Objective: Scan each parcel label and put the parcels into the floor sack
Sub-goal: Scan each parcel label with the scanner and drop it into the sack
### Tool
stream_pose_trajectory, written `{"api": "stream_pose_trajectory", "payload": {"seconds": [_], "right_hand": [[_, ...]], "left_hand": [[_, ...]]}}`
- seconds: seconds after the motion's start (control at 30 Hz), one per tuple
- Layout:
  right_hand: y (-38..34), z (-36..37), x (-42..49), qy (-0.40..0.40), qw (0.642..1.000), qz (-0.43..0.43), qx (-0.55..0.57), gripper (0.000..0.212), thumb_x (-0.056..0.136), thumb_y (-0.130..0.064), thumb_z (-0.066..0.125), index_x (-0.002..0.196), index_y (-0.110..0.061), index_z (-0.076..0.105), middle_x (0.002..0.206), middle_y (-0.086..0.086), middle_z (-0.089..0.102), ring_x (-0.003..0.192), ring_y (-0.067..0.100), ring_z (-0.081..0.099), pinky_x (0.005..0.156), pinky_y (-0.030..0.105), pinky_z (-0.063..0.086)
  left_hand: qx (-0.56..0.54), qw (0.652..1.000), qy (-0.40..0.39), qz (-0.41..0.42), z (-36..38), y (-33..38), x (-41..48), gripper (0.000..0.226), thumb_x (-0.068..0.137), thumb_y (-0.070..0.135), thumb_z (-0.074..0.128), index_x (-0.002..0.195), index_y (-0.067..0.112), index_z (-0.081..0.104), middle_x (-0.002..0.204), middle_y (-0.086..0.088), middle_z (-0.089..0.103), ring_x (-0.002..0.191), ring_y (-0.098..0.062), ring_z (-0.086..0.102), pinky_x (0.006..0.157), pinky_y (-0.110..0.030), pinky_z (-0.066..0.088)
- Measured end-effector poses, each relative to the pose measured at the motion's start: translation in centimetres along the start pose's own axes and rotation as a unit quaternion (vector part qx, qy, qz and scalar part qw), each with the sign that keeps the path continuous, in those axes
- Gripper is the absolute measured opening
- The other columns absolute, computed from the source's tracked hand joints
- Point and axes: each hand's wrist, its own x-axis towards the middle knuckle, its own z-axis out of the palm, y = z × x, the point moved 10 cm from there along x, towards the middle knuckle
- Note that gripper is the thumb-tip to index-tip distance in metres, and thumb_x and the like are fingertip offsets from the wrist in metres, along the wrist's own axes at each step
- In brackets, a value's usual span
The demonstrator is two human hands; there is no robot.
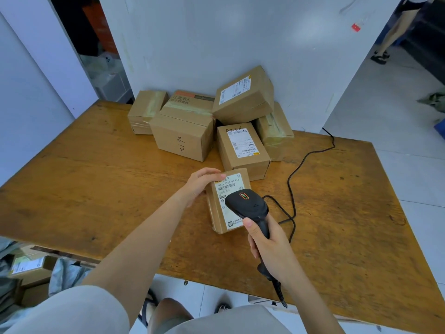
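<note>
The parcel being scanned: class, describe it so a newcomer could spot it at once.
Boxes are piled on the wooden table against the wall. In front lies a small flat parcel, label up. It alone has the left hand on it and the right hand aims a scanner at it.

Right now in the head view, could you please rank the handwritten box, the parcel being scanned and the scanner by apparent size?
1. handwritten box
2. parcel being scanned, though nearer the camera
3. scanner, nearest the camera yet still smallest-looking
</note>
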Motion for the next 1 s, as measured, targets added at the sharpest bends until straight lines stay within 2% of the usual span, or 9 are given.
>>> {"api": "stream_pose_trajectory", "payload": {"seconds": [0.17, 0.23, 0.27, 0.37, 0.43, 0.5, 0.77, 0.87, 1.0], "right_hand": [[2.4, -3.1, 1.2, 0.101, 0.993, 0.011, -0.068, 0.036, 0.084, -0.050, 0.058, 0.102, -0.022, 0.048, 0.069, -0.016, 0.062, 0.054, 0.003, 0.056, 0.051, 0.018, 0.044], [4.6, -5.5, 2.3, 0.154, 0.978, 0.042, -0.133, 0.031, 0.090, -0.041, 0.059, 0.104, -0.019, 0.042, 0.084, -0.006, 0.063, 0.065, 0.003, 0.061, 0.052, 0.016, 0.045], [5.8, -6.5, 3.0, 0.168, 0.968, 0.062, -0.173, 0.032, 0.091, -0.038, 0.058, 0.105, -0.016, 0.039, 0.089, 0.001, 0.064, 0.068, 0.006, 0.061, 0.054, 0.023, 0.048], [9.3, -8.7, 4.7, 0.179, 0.908, 0.144, -0.351, 0.046, 0.091, -0.044, 0.056, 0.114, -0.011, 0.036, 0.100, 0.011, 0.063, 0.092, 0.032, 0.062, 0.076, 0.042, 0.053], [11.0, -9.6, 5.3, 0.176, 0.860, 0.185, -0.442, 0.054, 0.089, -0.052, 0.055, 0.119, -0.010, 0.037, 0.112, 0.012, 0.062, 0.108, 0.036, 0.054, 0.089, 0.048, 0.046], [12.3, -9.7, 5.7, 0.171, 0.843, 0.195, -0.472, 0.061, 0.088, -0.055, 0.054, 0.126, -0.009, 0.039, 0.122, 0.012, 0.058, 0.118, 0.037, 0.048, 0.095, 0.050, 0.040], [11.1, -8.6, 4.4, 0.227, 0.795, 0.156, -0.541, 0.066, 0.086, -0.055, 0.058, 0.130, -0.008, 0.044, 0.127, 0.017, 0.049, 0.118, 0.038, 0.041, 0.092, 0.050, 0.037], [8.4, -6.8, 2.8, 0.281, 0.823, 0.066, -0.489, 0.052, 0.089, -0.047, 0.057, 0.125, -0.010, 0.051, 0.123, 0.017, 0.051, 0.113, 0.039, 0.044, 0.091, 0.051, 0.037], [7.8, -1.0, 3.2, 0.161, 0.949, 0.026, -0.271, 0.045, 0.096, -0.045, 0.042, 0.132, -0.017, 0.045, 0.124, 0.003, 0.052, 0.116, 0.022, 0.052, 0.098, 0.043, 0.042]], "left_hand": [[-0.002, 1.000, 0.000, -0.004, -0.6, -0.1, -0.3, 0.038, 0.070, 0.043, 0.077, 0.105, 0.033, 0.068, 0.113, -0.002, 0.066, 0.110, -0.020, 0.058, 0.100, -0.046, 0.044], [-0.010, 1.000, 0.002, -0.006, -1.0, -0.1, -0.6, 0.038, 0.072, 0.041, 0.076, 0.107, 0.030, 0.068, 0.113, -0.002, 0.066, 0.110, -0.020, 0.059, 0.099, -0.045, 0.044], [-0.012, 1.000, 0.002, -0.005, -1.2, -0.1, -0.7, 0.037, 0.074, 0.040, 0.076, 0.108, 0.029, 0.067, 0.112, -0.002, 0.066, 0.110, -0.019, 0.059, 0.099, -0.044, 0.045], [-0.018, 1.000, 0.011, -0.007, -2.0, -0.3, -1.2, 0.034, 0.077, 0.039, 0.074, 0.109, 0.028, 0.067, 0.111, -0.001, 0.066, 0.108, -0.018, 0.059, 0.096, -0.043, 0.045], [-0.020, 1.000, 0.018, -0.011, -2.6, -0.5, -1.5, 0.033, 0.077, 0.040, 0.074, 0.108, 0.029, 0.068, 0.111, -0.001, 0.067, 0.107, -0.018, 0.059, 0.095, -0.043, 0.046], [-0.024, 0.999, 0.021, -0.014, -3.0, -0.7, -1.8, 0.033, 0.076, 0.041, 0.074, 0.106, 0.030, 0.068, 0.110, -0.001, 0.067, 0.107, -0.018, 0.060, 0.093, -0.042, 0.047], [-0.048, 0.998, 0.036, -0.025, -4.3, -1.4, -2.8, 0.036, 0.066, 0.045, 0.077, 0.100, 0.031, 0.072, 0.107, -0.001, 0.069, 0.104, -0.017, 0.061, 0.090, -0.041, 0.048], [-0.087, 0.995, 0.044, -0.021, -4.6, -1.5, -2.8, 0.041, 0.066, 0.043, 0.077, 0.104, 0.027, 0.071, 0.103, -0.003, 0.069, 0.101, -0.019, 0.062, 0.084, -0.039, 0.050], [-0.148, 0.987, 0.067, -0.019, -5.6, -1.5, -3.5, 0.034, 0.075, 0.038, 0.074, 0.105, 0.023, 0.068, 0.096, -0.002, 0.069, 0.094, -0.019, 0.063, 0.079, -0.040, 0.054]]}}
